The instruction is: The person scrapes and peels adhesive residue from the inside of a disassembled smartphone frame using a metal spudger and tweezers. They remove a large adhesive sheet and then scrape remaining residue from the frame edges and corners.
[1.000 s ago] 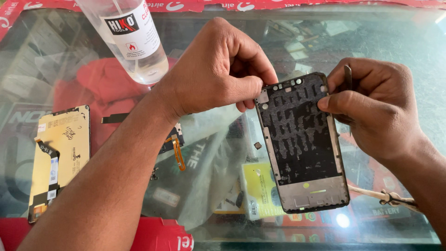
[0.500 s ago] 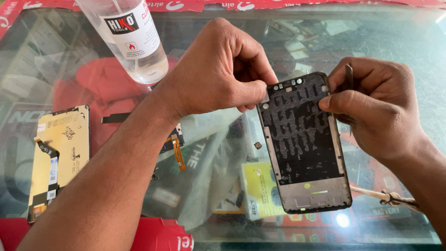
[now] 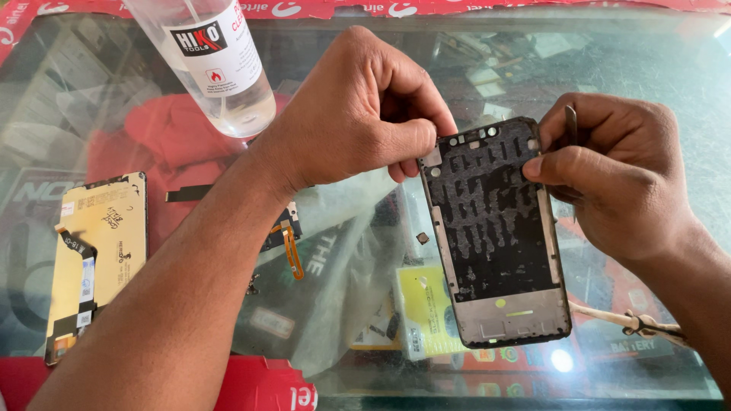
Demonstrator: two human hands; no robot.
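Up above the glass-topped bench, both hands hold a stripped phone frame, its long axis running away from the person, slightly tilted. Left hand pinches the top-left corner with closed fingers; right hand grips the top-right edge and also clasps a thin metal tool. Its lower half hangs free, with open room below and to the left.

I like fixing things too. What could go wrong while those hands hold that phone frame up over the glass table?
The phone frame is pinched only at its top corners by the left hand and right hand, so it might slip and drop onto the glass table. The thin metal tool in the right hand could scratch it. The clear liquid bottle stands close to the left arm; a bump might tip it.
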